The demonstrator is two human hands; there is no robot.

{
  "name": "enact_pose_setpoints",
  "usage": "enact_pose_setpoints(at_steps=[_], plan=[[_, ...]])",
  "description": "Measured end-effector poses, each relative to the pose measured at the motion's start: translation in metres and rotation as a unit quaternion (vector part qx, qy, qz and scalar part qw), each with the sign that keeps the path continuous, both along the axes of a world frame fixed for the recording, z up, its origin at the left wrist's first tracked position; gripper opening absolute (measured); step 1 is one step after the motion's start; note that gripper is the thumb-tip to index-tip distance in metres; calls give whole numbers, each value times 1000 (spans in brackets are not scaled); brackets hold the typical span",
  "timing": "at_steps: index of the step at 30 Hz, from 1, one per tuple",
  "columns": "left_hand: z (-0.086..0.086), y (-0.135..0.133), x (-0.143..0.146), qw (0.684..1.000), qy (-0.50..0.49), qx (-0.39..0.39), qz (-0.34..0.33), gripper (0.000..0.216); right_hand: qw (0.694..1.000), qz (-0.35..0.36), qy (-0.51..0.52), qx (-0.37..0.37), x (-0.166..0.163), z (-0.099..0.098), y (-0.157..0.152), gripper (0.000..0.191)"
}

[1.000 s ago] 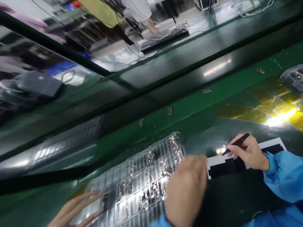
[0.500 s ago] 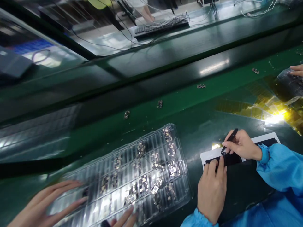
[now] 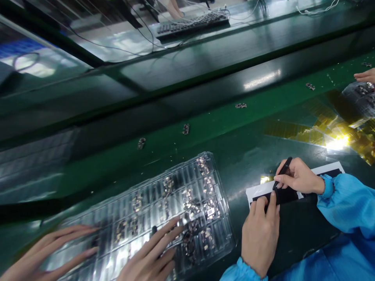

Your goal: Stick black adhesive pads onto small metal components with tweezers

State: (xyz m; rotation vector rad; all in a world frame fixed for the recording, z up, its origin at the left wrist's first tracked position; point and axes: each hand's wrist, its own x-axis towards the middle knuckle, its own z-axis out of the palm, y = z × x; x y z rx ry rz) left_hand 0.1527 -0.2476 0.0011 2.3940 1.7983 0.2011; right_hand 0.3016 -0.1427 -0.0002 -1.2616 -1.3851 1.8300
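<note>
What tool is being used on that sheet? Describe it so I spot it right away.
On the green belt, find the white sheet with black strips at lower right. Over it, the blue-sleeved right hand pinches a thin black stick like a pen, tip down by the left hand: the only slim dark rod there.

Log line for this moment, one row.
left hand: pressing black-and-white sheet | right hand: gripping black tool, tip on sheet | co-worker's hands: on clear tray
</note>
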Motion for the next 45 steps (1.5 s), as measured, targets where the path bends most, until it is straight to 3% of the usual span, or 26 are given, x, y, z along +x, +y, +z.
enact_pose_setpoints(at_steps=[13, 23, 31, 45], plan=[[2, 0, 0, 1000, 8, 5, -4, 32, 1000, -3, 6, -20, -1, 0, 0, 37], [0, 0, 0, 1000, 0, 2, 1, 34, 1000, 20, -2, 0, 1, 0, 2, 30], [0, 0, 0, 1000, 4, -2, 1, 34, 999, 3, 2, -36, 1, 2, 2, 37], [-1, 1, 0, 1000, -13, -11, 2, 34, 1000, -5, 1, -25, 0, 2, 1, 35]])
